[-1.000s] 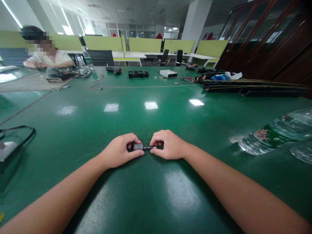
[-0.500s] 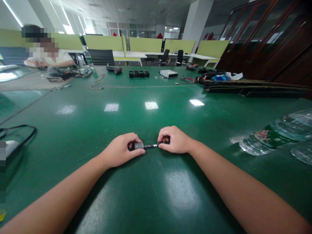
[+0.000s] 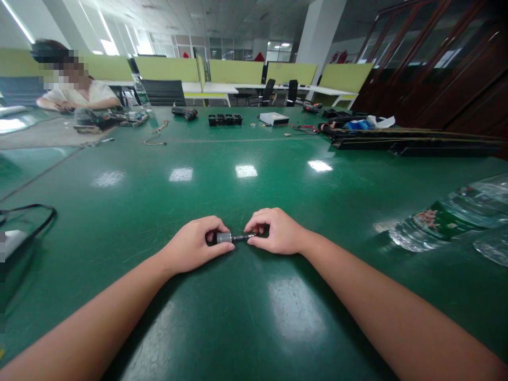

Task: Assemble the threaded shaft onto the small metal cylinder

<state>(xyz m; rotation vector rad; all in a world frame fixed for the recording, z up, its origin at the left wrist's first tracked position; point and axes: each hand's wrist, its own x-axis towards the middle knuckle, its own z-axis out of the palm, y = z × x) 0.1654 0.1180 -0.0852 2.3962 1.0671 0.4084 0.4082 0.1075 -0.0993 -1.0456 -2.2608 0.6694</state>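
Observation:
My left hand [image 3: 196, 246] is closed round a grey cylinder [image 3: 224, 238] that looks like a screwdriver handle. Its thin dark shaft [image 3: 238, 238] points right, lying level just above or on the green table. My right hand [image 3: 278, 231] pinches at the far end of that shaft with thumb and fingers. A small dark piece with a metallic glint [image 3: 251, 236] shows between those fingertips; its kind is mostly hidden by them.
Two clear water bottles, the nearer with a green label [image 3: 440, 219], lie at the right. A black cable [image 3: 39, 206] loops at the left. Farther off are a power drill [image 3: 184, 112], a black block [image 3: 225, 120], a white box [image 3: 273, 119] and long dark bars [image 3: 397, 142]. Another person sits far left.
My right hand has moved left along the shaft, closer to my left hand, and its fingers now cover the shaft's tip. The left hand keeps its grip almost in place.

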